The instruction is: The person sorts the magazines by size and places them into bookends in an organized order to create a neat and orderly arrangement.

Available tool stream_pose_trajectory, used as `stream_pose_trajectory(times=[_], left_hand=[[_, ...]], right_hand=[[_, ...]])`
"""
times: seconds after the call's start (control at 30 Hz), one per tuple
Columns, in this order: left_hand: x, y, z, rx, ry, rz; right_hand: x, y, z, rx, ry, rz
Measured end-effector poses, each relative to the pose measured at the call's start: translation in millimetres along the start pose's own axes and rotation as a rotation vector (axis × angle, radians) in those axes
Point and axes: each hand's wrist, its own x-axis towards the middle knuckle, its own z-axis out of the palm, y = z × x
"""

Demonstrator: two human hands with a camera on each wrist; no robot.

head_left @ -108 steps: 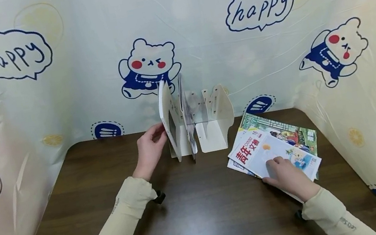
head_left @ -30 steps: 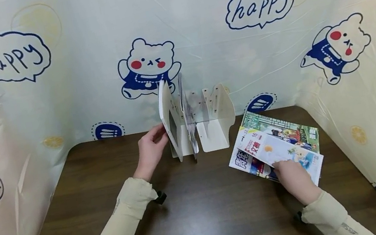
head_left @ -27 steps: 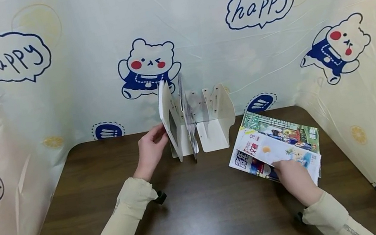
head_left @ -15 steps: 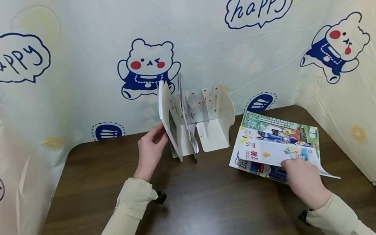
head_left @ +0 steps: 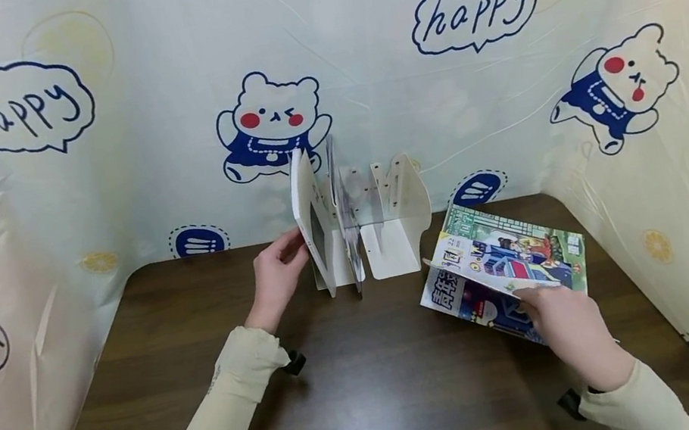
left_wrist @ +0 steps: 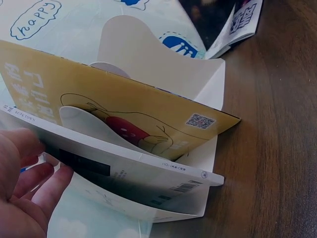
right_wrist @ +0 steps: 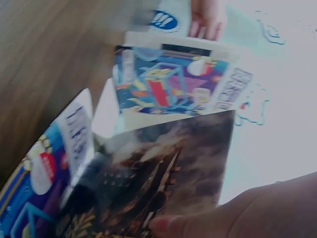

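Note:
My left hand [head_left: 278, 277] touches the left side of a white book [head_left: 312, 224] standing in a white book rack [head_left: 410, 196]. In the left wrist view its fingertips lie against the book's barcoded cover. A yellow cover [left_wrist: 124, 106] with a QR code stands beside it. My right hand [head_left: 576, 335] pinches the near edge of a lifted, tilted magazine. In the right wrist view its thumb [right_wrist: 166, 225] lies on the magazine's dark picture page [right_wrist: 173, 168]. Below it lie a green-covered magazine [head_left: 561, 246] and a dark blue one [head_left: 481, 306], overlapping; the right fingers are partly hidden.
The dark wooden table [head_left: 349, 398] is rounded at its back corners. A pale cloth [head_left: 353, 29] printed with bears closes in the back and sides. The rack's right compartment has a white base [head_left: 392, 249] and a curved end wall.
My right hand has moved from lying on the white magazine to pinching its edge, drawing back and turning it up. More of the covers beneath shows. The left hand keeps its place.

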Motion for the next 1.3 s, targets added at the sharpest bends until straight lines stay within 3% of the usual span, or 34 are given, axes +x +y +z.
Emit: stream_pose_trajectory(times=[0.37,0.67,0.9,1.1,1.3], left_hand=[[-0.5,0.9,-1.6,0.009,-0.007,-0.002],[1.8,0.7,-1.5,0.021,-0.004,0.005],[10.0,-41.3,1.6,0.023,0.003,0.013],[10.5,-39.8,1.1,0.016,0.008,0.014],[10.6,-38.2,2.3,0.019,0.005,0.002]], right_hand=[[-2.3,-11,-30,0.181,0.091,-0.093],[7.0,-21,-35,0.283,0.297,-0.168],[15.4,-26,-32,0.453,0.344,-0.088],[23.4,-33,-31,0.552,0.325,0.014],[30.6,-42,-28,0.626,0.348,-0.004]])
